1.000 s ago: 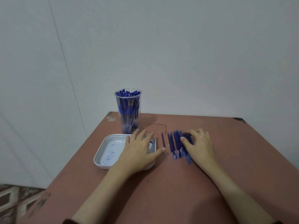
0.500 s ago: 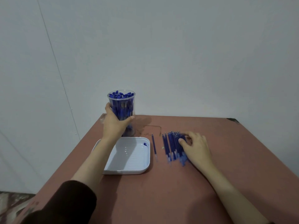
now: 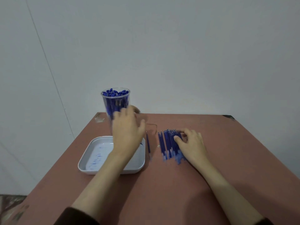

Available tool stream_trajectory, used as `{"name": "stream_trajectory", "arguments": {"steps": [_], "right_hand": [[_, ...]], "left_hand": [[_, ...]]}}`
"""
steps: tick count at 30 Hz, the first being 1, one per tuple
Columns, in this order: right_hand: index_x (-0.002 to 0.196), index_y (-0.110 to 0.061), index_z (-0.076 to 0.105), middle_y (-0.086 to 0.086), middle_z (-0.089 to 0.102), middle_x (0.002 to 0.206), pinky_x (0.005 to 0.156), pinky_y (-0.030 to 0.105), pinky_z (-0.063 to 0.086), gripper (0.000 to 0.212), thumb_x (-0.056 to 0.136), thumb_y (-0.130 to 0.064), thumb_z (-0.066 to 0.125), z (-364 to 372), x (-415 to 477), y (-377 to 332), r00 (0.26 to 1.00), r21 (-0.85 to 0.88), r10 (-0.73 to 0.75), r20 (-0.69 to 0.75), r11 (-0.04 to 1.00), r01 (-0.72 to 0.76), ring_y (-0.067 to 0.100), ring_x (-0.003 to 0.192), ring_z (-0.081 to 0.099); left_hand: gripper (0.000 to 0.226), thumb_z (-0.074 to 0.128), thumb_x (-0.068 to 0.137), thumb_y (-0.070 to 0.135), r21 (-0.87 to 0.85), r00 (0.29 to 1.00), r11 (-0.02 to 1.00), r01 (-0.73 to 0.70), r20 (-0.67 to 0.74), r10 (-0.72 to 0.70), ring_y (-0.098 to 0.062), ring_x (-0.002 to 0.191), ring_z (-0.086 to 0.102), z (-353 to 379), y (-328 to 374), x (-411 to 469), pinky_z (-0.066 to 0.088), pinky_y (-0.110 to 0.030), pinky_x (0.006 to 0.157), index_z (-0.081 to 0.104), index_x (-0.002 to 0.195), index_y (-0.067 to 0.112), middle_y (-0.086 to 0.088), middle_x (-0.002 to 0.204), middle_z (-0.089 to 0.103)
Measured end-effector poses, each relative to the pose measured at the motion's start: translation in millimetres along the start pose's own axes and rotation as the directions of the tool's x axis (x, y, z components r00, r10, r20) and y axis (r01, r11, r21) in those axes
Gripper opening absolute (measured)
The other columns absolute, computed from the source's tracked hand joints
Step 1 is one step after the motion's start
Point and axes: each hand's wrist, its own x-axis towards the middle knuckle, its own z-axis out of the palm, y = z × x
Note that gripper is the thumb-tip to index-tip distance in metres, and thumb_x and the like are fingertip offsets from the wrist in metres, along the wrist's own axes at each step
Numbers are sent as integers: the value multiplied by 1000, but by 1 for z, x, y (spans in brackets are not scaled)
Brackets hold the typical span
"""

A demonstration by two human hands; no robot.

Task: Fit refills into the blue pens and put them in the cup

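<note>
A clear cup (image 3: 108, 101) packed with blue pens stands at the table's far left. My left hand (image 3: 127, 135) hovers in front of it, blurred, fingers spread and holding nothing. It covers the cup's lower right side and part of the white tray (image 3: 90, 161). A pile of blue refills (image 3: 167, 143) lies in the middle of the table. My right hand (image 3: 191, 145) rests on the pile's right side, with thumb and fingertips touching the refills. One refill (image 3: 148, 143) lies alone between tray and pile.
The reddish-brown table (image 3: 227, 159) ends at a grey wall just behind the cup. The tray holds blue ink smears and a small blue bit near its right rim. The table's left edge drops off beside the tray.
My left hand went from the tray to grip the cup, then let go and drew back toward the tray. My right hand stayed on the refill pile.
</note>
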Motion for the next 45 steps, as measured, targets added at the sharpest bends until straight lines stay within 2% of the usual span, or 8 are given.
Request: {"name": "stream_trajectory", "arguments": {"steps": [3, 6, 11, 17, 22, 36, 40, 45], "right_hand": [[126, -21, 59, 5, 59, 120, 102, 37, 37, 35, 94, -34, 54, -1, 0, -1, 1000, 1, 7, 3, 1000, -7, 22, 117, 43], [126, -21, 59, 5, 58, 121, 101, 36, 36, 35, 94, -34, 54, -2, 1, -2, 1000, -7, 12, 10, 1000, -12, 23, 118, 43], [125, -21, 59, 5, 58, 120, 102, 36, 36, 33, 94, -33, 54, -2, 1, -3, 1000, -1, 17, 16, 1000, -17, 23, 117, 42], [125, -23, 59, 4, 58, 121, 103, 39, 36, 33, 95, -31, 53, -3, 1, -4, 1000, 3, 22, 20, 1000, -22, 23, 118, 42], [126, -21, 59, 6, 59, 120, 103, 37, 34, 34, 95, -15, 45, -5, 2, -2, 999, -1, 18, 36, 1000, -18, 23, 117, 41], [126, -21, 58, 4, 58, 117, 99, 33, 36, 37, 93, -10, 45, -5, 3, -1, 999, 18, 21, 34, 1000, -22, 20, 114, 40], [127, -20, 58, 3, 58, 116, 98, 32, 36, 36, 94, -13, 46, -5, 4, -1, 999, 10, 21, 26, 1000, -22, 19, 112, 40], [128, -21, 57, 3, 58, 118, 101, 35, 36, 34, 95, -19, 49, -5, 0, -1, 999, 11, 29, 26, 1000, -29, 20, 117, 41]], "left_hand": [[28, 52, 89, 25, 222, 877, 972, -78, 479, -39, -30, 112, 44, 11, 12, 0, 39, -39, 91, 55, 114, 13, -9, 112, 62], [29, 50, 90, 24, 396, 772, 893, -212, 629, -96, -33, 119, 41, 19, 19, 2, 32, -43, 98, 51, 116, 10, -13, 118, 58], [31, 48, 86, 11, 354, 756, 914, -198, 649, -88, -33, 114, 49, 24, 28, 9, 32, -45, 99, 50, 117, 12, -11, 118, 58], [25, 56, 83, 12, 174, 764, 985, -11, 636, -104, -34, 101, 58, 36, 33, 10, 47, -43, 90, 54, 107, 8, -14, 108, 62], [23, 57, 78, 7, 49, 791, 993, 110, 601, -118, -32, 103, 60, 44, 35, 10, 51, -38, 86, 62, 101, 8, -12, 115, 63], [18, 57, 82, 9, 16, 800, 991, 133, 589, -117, -23, 89, 59, 41, 31, 12, 47, -30, 75, 64, 99, 10, -9, 99, 67], [18, 57, 87, 18, -56, 824, 993, 103, 564, -54, -24, 98, 61, 33, 26, 9, 50, -35, 83, 62, 102, 12, -7, 99, 69], [51, 48, 94, 45, 0, 808, 995, -98, 584, 80, -25, 133, 33, 3, 4, -19, 26, -33, 108, 44, 137, 20, -4, 142, 45]]}}
